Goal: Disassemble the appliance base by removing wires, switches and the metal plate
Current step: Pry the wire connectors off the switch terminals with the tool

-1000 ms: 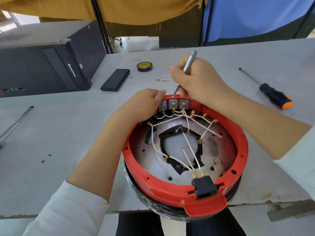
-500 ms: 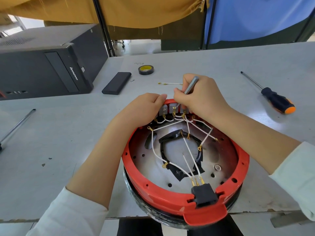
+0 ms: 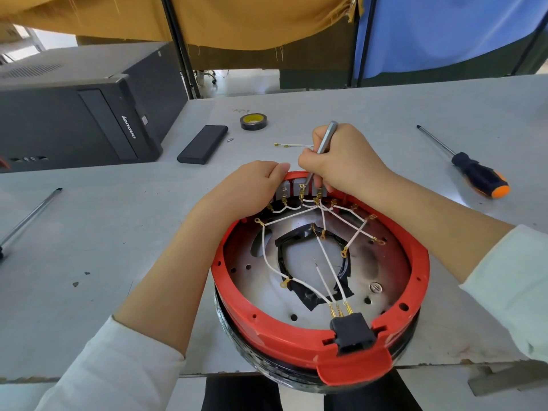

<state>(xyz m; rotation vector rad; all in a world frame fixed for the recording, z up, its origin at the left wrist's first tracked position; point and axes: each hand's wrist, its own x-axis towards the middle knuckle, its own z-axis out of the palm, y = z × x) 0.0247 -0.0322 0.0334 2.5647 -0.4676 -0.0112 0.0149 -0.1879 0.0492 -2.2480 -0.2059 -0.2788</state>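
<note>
A round red appliance base (image 3: 296, 342) lies upside down at the table's front edge. Inside it a metal plate (image 3: 379, 262) carries white wires (image 3: 329, 259) with brass terminals. Grey switches (image 3: 289, 191) line the far rim. A black connector block (image 3: 353, 330) sits at the near rim. My left hand (image 3: 252, 188) grips the far rim beside the switches. My right hand (image 3: 344, 161) holds a slim metal tool (image 3: 324, 140), its tip down at the switch terminals.
A black and orange screwdriver (image 3: 477, 176) lies at the right. A loose white wire (image 3: 292, 145), a tape roll (image 3: 253, 121) and a black case (image 3: 203, 144) lie behind the base. A computer tower (image 3: 89, 114) stands at the left, a metal rod (image 3: 29, 218) near it.
My right hand has lowered the tool, bringing its tip from above the rim down onto the switch terminals. My left hand has stayed on the rim.
</note>
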